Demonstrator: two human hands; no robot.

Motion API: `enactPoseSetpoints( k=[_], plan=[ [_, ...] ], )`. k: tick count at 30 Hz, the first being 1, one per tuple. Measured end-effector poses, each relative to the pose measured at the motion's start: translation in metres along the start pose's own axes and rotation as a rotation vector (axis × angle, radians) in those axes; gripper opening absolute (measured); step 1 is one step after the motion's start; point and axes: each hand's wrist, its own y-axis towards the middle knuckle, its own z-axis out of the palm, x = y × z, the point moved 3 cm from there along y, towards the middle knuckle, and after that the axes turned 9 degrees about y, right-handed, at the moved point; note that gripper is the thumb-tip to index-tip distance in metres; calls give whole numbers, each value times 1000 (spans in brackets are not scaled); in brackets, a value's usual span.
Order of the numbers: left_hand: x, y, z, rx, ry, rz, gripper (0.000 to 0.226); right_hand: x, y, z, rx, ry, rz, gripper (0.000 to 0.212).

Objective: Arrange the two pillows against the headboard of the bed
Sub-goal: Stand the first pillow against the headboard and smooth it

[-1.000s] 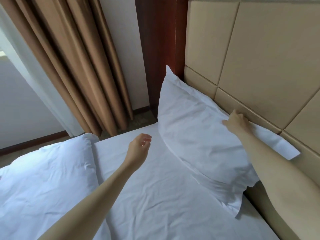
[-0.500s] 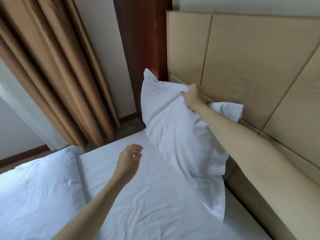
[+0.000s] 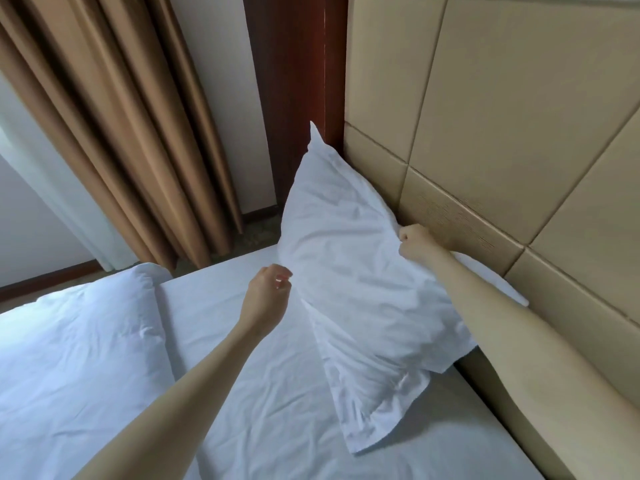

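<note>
pillow: white, propped on its long edge, leaning back against the headboard; one corner points up at about 12 o'clock beside the dark wood post, the lower corner lies on the sheet at about 5 o'clock
second pillow: cannot tell; a white padded bundle lies at 9 o'clock on the bed, could be pillow or duvet
right hand: at the pillow's top edge, about 2 o'clock from frame centre, right where the pillow meets the headboard
right fingers: curled together in a fist, clamped on the fabric of the pillow's upper edge; knuckles just beside the headboard panel
right forearm: runs in from 4 o'clock, lying across the pillow's rear flap
left hand: near frame centre, over the sheet, just beside the pillow's front face at its 9 o'clock side; contact with the pillow cannot be told
left fingers: loosely curled, slightly apart, holding nothing
bed sheet: white, wrinkled, pillow's bottom edge rests on it
headboard: tan padded panels with seams, filling the frame from 12 to 4 o'clock
curtain: tan, pleated, hanging at 10 to 11 o'clock, well apart from the pillow
floor: dark strip visible between curtain and bed corner
</note>
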Motion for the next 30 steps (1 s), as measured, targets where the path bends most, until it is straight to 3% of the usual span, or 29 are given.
enactPoseSetpoints(
  k=[3, 4, 6, 8, 11, 14, 16, 18, 22, 24, 27, 30],
  plan=[
    [-3, 3, 4, 4, 5, 31, 28, -2, 11, -4, -2, 115, 95, 14],
    [-3, 5, 5, 6, 13, 37, 28, -2, 18, -5, 18, 200, 153, 32],
    [-3, 12, 7, 11, 27, 36, 27, 3, 27, -4, 107, 311, 262, 87],
    [-2, 19, 8, 11, 40, 28, 27, 10, 37, 5, 176, 154, 247, 107],
    [3, 28, 9, 15, 55, 34, 26, 8, 52, 32, 192, -43, 247, 89],
    [14, 32, 9, 28, 85, 42, 25, 6, 59, 56, 15, -353, 78, 40],
    [24, 34, 8, 35, 85, 19, 25, 10, 65, 59, -84, -419, -56, 32],
    [34, 36, 8, 50, 71, -20, 25, 10, 75, 56, -90, -194, -40, 34],
    [47, 32, 16, 116, -12, -105, 30, 12, 90, 30, -199, 512, 151, 28],
    [49, 29, 18, 142, -30, -116, 31, 37, 91, 18, -251, 663, 116, 20],
    [42, 28, 16, 139, -62, -131, 32, 81, 87, 0, -323, 856, 7, 27],
    [33, 28, 4, 98, -79, -129, 33, 118, 82, -21, -394, 888, -132, 41]
  ],
)
